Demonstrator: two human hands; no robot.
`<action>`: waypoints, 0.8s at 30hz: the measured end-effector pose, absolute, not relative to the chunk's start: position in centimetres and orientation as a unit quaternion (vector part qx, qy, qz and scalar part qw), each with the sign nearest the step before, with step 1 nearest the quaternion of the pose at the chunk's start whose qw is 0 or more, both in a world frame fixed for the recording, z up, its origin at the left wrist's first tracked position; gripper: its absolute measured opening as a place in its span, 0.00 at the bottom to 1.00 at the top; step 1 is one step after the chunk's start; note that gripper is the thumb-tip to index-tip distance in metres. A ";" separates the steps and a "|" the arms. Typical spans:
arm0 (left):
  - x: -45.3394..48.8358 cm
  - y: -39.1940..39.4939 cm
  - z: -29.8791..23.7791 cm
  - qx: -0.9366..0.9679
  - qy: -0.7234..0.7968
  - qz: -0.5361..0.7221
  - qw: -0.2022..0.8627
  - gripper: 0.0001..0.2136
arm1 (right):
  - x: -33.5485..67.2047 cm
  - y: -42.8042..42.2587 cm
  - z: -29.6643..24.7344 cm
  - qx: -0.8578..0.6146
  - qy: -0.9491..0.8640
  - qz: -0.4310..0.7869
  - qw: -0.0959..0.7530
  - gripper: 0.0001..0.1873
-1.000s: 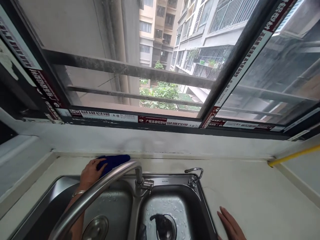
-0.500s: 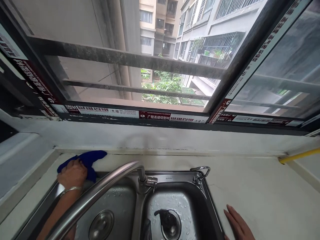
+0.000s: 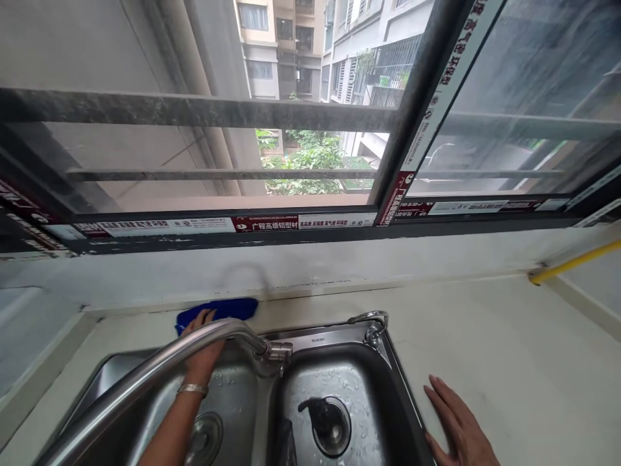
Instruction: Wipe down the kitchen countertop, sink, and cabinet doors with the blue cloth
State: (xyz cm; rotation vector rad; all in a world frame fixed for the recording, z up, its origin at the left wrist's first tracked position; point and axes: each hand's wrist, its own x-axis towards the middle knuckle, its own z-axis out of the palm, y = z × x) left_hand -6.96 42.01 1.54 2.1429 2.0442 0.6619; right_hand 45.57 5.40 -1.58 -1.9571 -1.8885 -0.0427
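Note:
A dark blue cloth (image 3: 237,309) lies bunched on the counter strip between the sink's back edge and the wall. My left hand (image 3: 204,343) presses on it with the fingers over the cloth; the curved faucet (image 3: 160,366) crosses in front and hides part of this hand. A silver bracelet circles the left wrist. On the counter right of the sink rests my right hand (image 3: 458,424), its fingers stretched out and holding nothing. Between the hands is the double steel sink (image 3: 320,340), wet with drops.
A dark object (image 3: 317,414) lies over the drain of the right basin, and another dark item (image 3: 287,443) leans by the divider. A metal loop fitting (image 3: 373,323) stands at the sink's back right corner. A yellow pipe (image 3: 572,262) runs along the right wall, below the window.
My left hand has slid the blue cloth rightward from the back left corner to behind the faucet. The view has shifted slightly; the right hand stays on the counter.

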 end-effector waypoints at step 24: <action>0.4 47.2 -1.8 0.883 0.396 0.207 0.145 0.21 | 45.5 5.5 -0.6 -0.709 -0.677 -0.008 0.198 0.40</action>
